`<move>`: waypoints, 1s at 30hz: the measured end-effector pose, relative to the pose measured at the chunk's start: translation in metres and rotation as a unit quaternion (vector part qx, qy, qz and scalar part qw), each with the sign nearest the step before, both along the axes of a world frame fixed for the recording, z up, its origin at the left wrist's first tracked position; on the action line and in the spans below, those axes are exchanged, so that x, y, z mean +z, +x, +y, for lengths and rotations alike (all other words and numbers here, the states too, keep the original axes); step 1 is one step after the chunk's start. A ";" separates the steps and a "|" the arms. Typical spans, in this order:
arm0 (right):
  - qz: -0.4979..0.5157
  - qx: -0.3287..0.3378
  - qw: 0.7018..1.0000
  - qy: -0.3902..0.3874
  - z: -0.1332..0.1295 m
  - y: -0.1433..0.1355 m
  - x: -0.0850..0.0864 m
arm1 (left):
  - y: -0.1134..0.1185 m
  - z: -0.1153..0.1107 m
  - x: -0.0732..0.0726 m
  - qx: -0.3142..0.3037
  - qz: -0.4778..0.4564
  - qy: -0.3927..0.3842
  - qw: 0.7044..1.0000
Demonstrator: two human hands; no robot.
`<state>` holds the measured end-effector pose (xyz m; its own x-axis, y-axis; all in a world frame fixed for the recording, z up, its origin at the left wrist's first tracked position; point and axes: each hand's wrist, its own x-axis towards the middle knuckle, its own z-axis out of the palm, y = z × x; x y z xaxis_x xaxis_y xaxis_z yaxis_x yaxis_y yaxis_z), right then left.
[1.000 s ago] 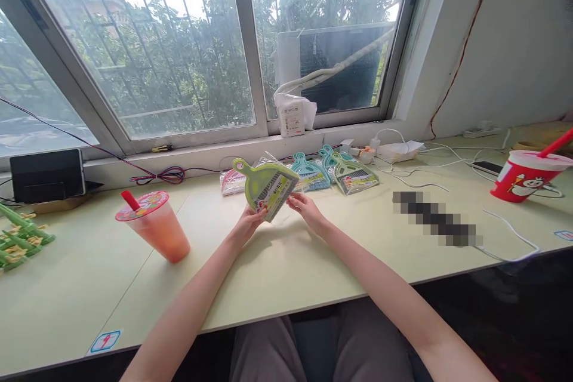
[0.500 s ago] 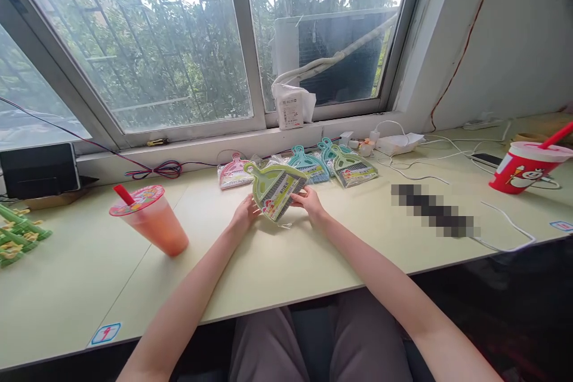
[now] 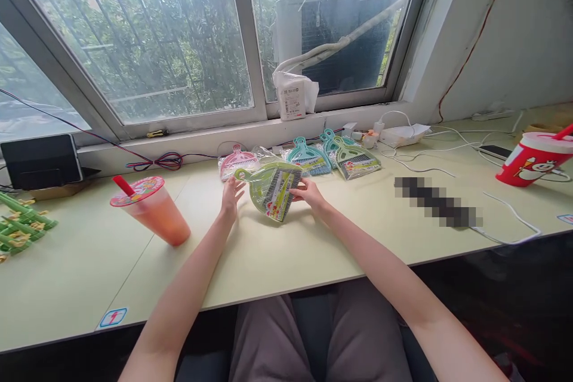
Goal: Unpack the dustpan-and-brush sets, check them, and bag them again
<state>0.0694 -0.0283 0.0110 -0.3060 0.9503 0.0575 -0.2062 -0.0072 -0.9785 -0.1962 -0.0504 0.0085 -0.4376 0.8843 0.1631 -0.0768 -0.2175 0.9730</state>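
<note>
1. Right hand (image 3: 310, 193): fingers clamped on the edge of the green dustpan set (image 3: 274, 191), tilted over the table (image 3: 268, 262) in front of me.
2. Left hand (image 3: 230, 197): fingers apart by its handle (image 3: 242, 175) (contact? can't tell).
3. Done, I'd judge: one set in hand, seemingly unopened. Left at the back: pink set (image 3: 237, 161), blue sets (image 3: 308, 159), other green set (image 3: 356, 160).

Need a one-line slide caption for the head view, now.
Right hand grips a bagged green dustpan set; left hand spread by its handle; more sets lie behind.
</note>
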 end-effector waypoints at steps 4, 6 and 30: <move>-0.035 0.072 0.997 0.004 -0.002 0.008 0.005 | -0.011 -0.009 0.017 -0.027 0.152 0.032 0.987; -0.052 0.106 0.993 0.007 -0.005 0.009 0.007 | -0.015 -0.012 0.019 -0.092 0.199 -0.018 0.976; 0.047 -0.081 0.996 -0.012 0.016 0.020 -0.007 | -0.050 -0.014 0.008 0.346 0.355 0.026 0.868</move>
